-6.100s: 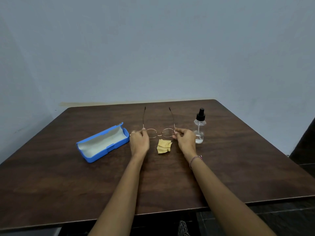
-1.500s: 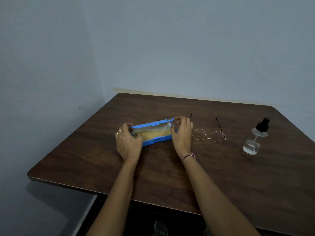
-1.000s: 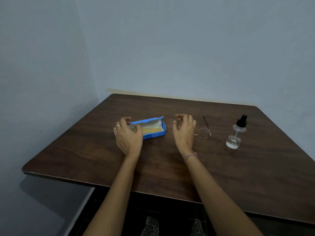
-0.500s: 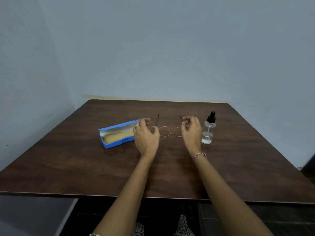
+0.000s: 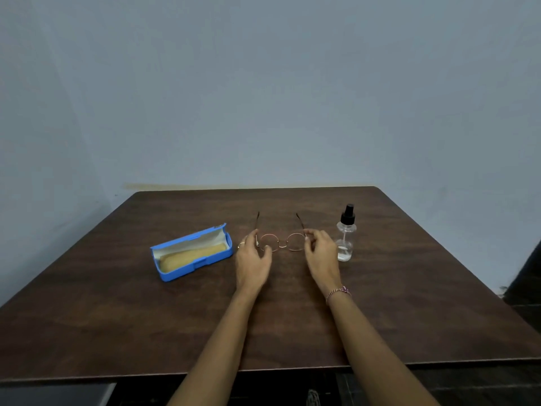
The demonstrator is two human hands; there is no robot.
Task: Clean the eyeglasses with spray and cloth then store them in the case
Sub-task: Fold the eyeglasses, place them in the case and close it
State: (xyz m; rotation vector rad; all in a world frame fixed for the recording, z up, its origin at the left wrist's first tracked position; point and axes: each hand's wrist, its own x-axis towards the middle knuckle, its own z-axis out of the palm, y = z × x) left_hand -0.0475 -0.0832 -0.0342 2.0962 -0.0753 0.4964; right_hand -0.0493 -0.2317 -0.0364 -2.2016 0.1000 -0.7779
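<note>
Bracketing eyeglasses [image 5: 295,242] flat on surface [image 5: 409,288] | left grip [image 5: 251,259] and right grip [image 5: 322,256] each pinch a hinge end | frame spans left-right between them, temples unfolded, pointing away | open case [image 5: 194,264] lies left, nearer left grip, cloth [image 5: 193,254] inside

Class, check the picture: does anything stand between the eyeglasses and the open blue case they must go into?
Nothing stands on the table between the eyeglasses and the case. Only the left hand, at the frame's hinge, is on that side. Inside the case, a yellow cloth lies along the bottom.
</note>
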